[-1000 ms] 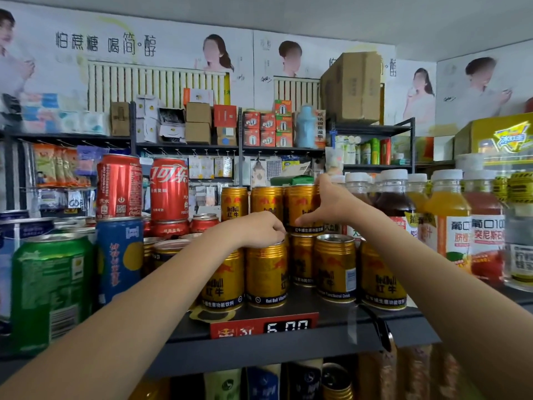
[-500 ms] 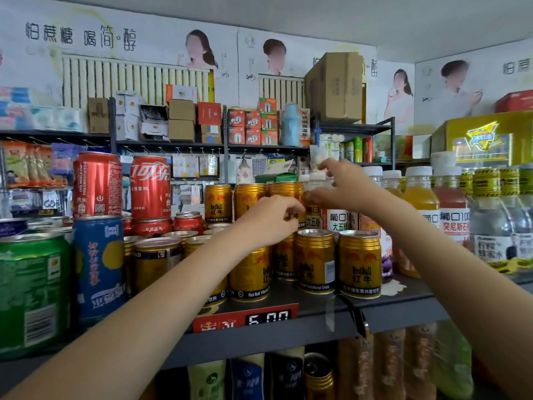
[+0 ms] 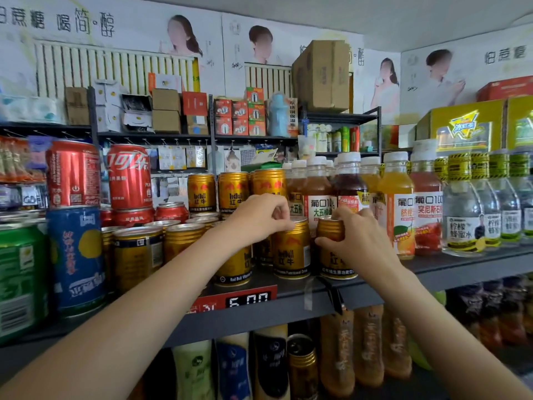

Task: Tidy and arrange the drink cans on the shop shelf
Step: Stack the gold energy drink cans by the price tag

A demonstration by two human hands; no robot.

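Work looks midway: left hand (image 3: pixel 261 217) pinches the top of one gold Red Bull can (image 3: pixel 292 249), right hand (image 3: pixel 356 241) wraps its neighbour (image 3: pixel 331 249). Left of both grips, gold cans (image 3: pixel 161 246) crowd the shelf (image 3: pixel 317 304) unevenly.

Green can (image 3: pixel 20 281): cut off by the left edge, so I read only part of its label.
Right hand (image 3: pixel 356 241): it hides most of the rightmost gold can (image 3: pixel 331 255) from me.
Left hand (image 3: pixel 259 217): it covers the cans behind it.
Lower-shelf bottles (image 3: pixel 369 350): blurred, labels unreadable to me.
Far boxes (image 3: pixel 239 114): print too small.
Price tag (image 3: pixel 233 300): left part unclear.
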